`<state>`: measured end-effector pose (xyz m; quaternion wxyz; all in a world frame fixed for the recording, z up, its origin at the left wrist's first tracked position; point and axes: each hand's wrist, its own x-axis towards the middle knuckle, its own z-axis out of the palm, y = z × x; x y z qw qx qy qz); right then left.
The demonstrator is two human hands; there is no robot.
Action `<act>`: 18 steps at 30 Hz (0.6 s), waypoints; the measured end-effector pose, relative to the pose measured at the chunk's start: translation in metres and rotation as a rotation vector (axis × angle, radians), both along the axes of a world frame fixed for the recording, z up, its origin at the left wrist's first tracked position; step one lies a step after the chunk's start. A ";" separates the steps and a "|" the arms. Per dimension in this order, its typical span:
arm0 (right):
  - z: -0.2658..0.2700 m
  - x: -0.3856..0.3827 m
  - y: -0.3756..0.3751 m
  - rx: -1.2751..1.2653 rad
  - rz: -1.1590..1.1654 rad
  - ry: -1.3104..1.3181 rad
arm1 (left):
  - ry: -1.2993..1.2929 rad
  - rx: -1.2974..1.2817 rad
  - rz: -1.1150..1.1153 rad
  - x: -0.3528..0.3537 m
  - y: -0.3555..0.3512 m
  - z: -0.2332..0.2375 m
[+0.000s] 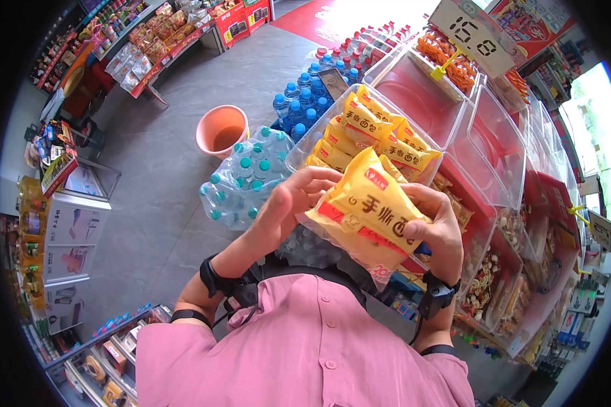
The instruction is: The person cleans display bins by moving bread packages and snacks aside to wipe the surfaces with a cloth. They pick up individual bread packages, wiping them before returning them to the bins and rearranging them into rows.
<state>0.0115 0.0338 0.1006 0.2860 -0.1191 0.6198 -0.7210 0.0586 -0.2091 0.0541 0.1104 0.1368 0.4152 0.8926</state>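
A yellow bread packet [370,217] with dark lettering and a red logo is held up in front of my chest. My right hand [436,220] grips its right side, thumb on the front and the other fingers behind. My left hand [295,200] is at the packet's left edge, its fingers bent and reaching partly behind it; whether they press on it is hidden. Just beyond the packet, a clear plastic bin [299,157] holds several similar yellow packets [404,150].
Blue-capped bottles [299,105] and a wrapped pack of green-capped bottles [248,176] stand left of the bin. A pink bucket [222,130] is on the floor. Clear bins [485,146] line the right, under a price sign [474,37]. Shelves [95,366] are at lower left.
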 end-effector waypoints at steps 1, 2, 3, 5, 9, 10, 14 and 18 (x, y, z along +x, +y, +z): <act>-0.003 -0.001 0.000 0.030 0.008 0.010 | -0.077 0.073 -0.086 -0.001 0.001 0.001; -0.005 -0.001 0.000 0.029 0.009 0.010 | -0.076 0.073 -0.085 0.001 0.002 0.001; -0.006 -0.001 0.000 0.060 0.037 0.029 | -0.084 -0.095 -0.090 0.003 0.004 0.000; -0.009 0.000 0.000 0.093 0.067 0.048 | -0.111 -0.233 -0.117 0.005 0.006 -0.003; -0.025 0.007 0.006 -0.160 -0.178 0.081 | -0.208 -0.106 -0.029 0.009 0.011 -0.018; -0.031 0.008 0.008 -0.159 -0.176 0.081 | -0.226 -0.057 0.031 0.010 0.014 -0.017; -0.029 0.015 0.005 -0.095 -0.280 0.149 | -0.210 -0.002 0.081 0.010 0.021 -0.026; -0.014 0.022 0.002 0.059 -0.397 0.262 | -0.170 -0.078 0.063 0.011 0.019 -0.033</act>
